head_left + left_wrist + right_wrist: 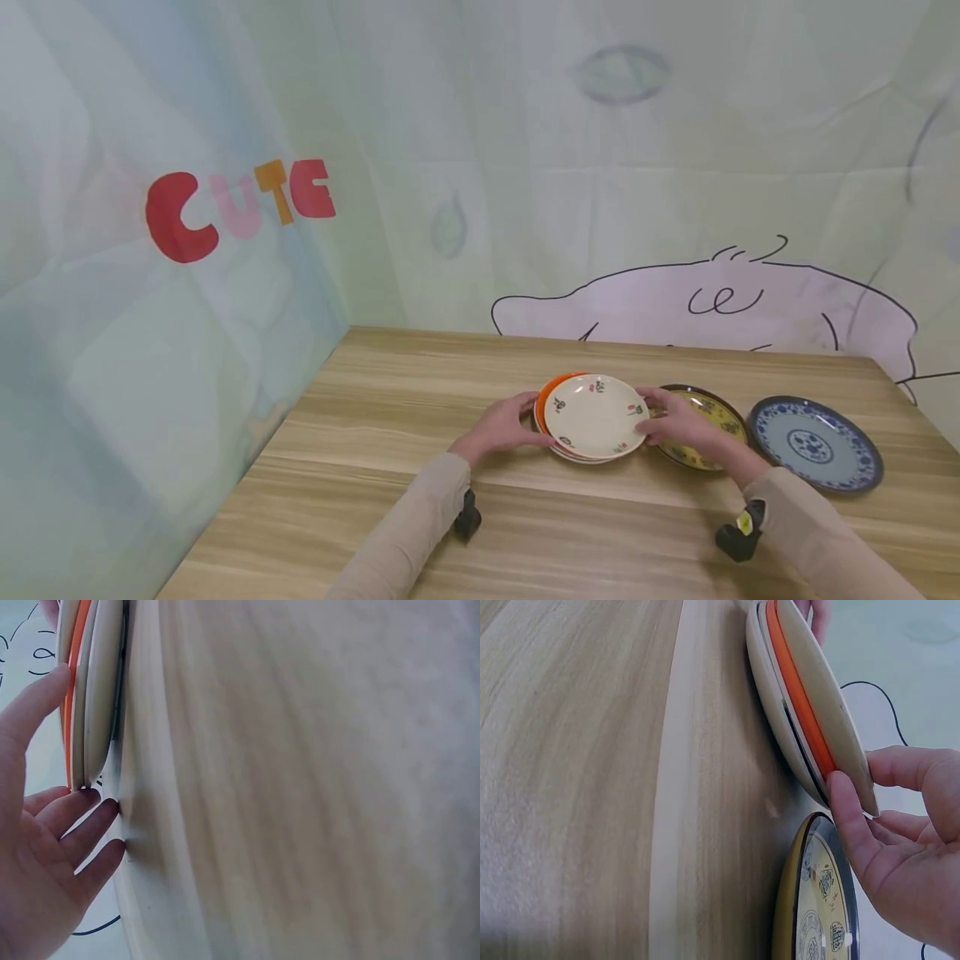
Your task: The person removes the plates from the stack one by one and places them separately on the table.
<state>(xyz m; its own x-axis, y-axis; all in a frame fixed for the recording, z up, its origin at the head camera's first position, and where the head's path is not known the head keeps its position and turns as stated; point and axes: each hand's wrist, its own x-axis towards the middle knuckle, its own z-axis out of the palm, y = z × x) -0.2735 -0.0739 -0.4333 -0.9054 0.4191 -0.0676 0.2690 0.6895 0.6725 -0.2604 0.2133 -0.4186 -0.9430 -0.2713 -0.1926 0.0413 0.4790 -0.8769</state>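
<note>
Our right hand (684, 423) is nearly closed, pinching the right rim of the flower-printed cream plate (596, 417) between thumb and fingers. That plate is the top of a stack, and its right edge is tipped up, apart from the orange plate (795, 686) directly beneath it. At the cream plate's left side, our left hand (501, 427) is spread wide with fairly straight fingers, its thumb and fingertips touching the edge of the stack without gripping it. Below the cream and orange plates we see more pale plates (103, 697) and a dark rim at the bottom. Just right of the cream plate, partly behind our right hand, is a yellow patterned plate with a dark rim (717, 411); farther right is a blue-and-white floral plate (812, 444). Under the cream plate's stack is a wood-grained counter (585, 525). Beyond the cream plate hangs a pale backdrop (465, 108), with the letters "CUTE" (180, 237) to the left.
</note>
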